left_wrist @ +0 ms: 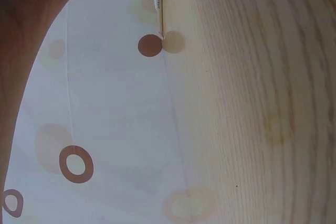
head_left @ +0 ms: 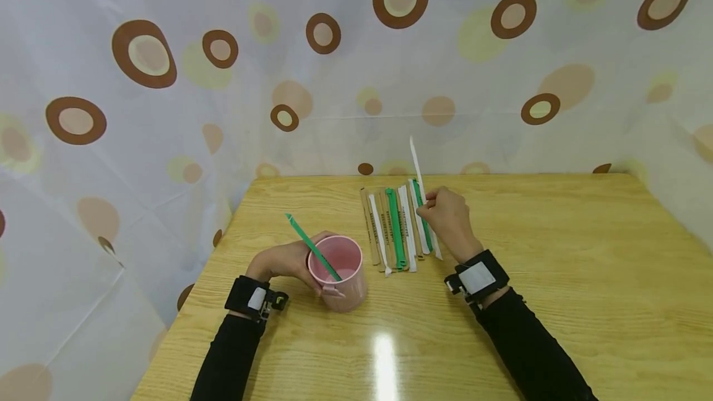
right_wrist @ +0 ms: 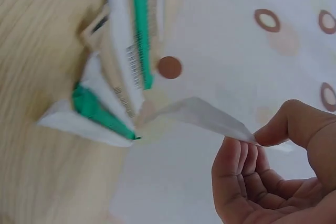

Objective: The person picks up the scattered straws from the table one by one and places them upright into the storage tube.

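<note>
In the head view my left hand (head_left: 286, 262) grips a pink mug (head_left: 352, 293) from its left side. A slim green paper-wrapped stick (head_left: 312, 246) leans inside the mug, its upper end above the rim. My right hand (head_left: 448, 215) pinches a slim white paper-wrapped stick (head_left: 416, 163) between thumb and fingers, its far end raised. The right wrist view shows this white stick (right_wrist: 202, 116) at my right fingertips (right_wrist: 265, 137). Beside that hand lies a row of similar brown, white and green sticks (head_left: 396, 228). In the left wrist view the mug is out of sight.
The sticks lie on a wood-grain table (head_left: 557, 302), to the right of and beyond the mug. A white curtain (head_left: 345, 85) with brown and yellow circles hangs behind the table and down its left side.
</note>
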`<state>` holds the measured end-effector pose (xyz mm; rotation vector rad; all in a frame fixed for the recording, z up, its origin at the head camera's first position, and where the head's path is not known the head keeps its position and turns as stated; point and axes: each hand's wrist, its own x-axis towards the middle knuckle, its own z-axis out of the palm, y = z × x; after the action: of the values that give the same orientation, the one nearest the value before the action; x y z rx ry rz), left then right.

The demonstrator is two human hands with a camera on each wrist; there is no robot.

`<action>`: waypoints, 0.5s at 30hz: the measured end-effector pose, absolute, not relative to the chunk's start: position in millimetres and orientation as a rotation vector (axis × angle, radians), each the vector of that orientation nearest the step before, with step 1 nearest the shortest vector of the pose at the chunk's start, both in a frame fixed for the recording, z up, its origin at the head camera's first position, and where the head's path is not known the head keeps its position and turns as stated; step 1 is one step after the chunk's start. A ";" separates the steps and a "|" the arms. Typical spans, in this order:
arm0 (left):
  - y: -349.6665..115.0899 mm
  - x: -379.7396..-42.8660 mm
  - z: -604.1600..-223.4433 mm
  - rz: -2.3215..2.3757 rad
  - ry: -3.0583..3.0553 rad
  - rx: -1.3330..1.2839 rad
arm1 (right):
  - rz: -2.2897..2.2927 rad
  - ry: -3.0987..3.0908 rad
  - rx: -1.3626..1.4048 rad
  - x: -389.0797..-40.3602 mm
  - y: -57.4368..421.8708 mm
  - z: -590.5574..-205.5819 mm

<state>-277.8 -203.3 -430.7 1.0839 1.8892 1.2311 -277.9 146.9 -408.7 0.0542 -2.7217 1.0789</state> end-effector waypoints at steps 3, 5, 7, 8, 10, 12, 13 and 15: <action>-204.3 -277.9 -431.7 1.220 1.901 1.089 | 1.134 -2.643 0.068 -269.4 142.8 -401.3; -204.8 -278.2 -431.8 1.214 1.910 1.100 | 1.167 -2.579 0.084 -263.8 140.7 -395.0; -204.8 -278.1 -430.9 1.207 1.918 1.108 | 1.205 -2.511 0.113 -258.1 138.5 -387.8; -204.6 -277.9 -430.6 1.203 1.918 1.111 | 1.216 -2.480 0.128 -255.3 137.5 -384.5; -204.2 -277.3 -429.9 1.205 1.914 1.115 | 1.235 -2.420 0.162 -249.7 134.8 -377.9; -203.9 -276.9 -430.0 1.208 1.912 1.110 | 1.252 -2.367 0.193 -244.2 131.9 -372.6; -203.9 -276.7 -430.4 1.210 1.911 1.105 | 1.256 -2.346 0.208 -241.9 130.6 -370.7; -204.2 -276.5 -431.4 1.213 1.910 1.097 | 1.260 -2.315 0.234 -238.1 128.1 -367.9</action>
<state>-276.5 -204.2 -431.4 1.0968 1.9100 1.2132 -238.1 128.1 -367.9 0.2342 -2.3155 1.2603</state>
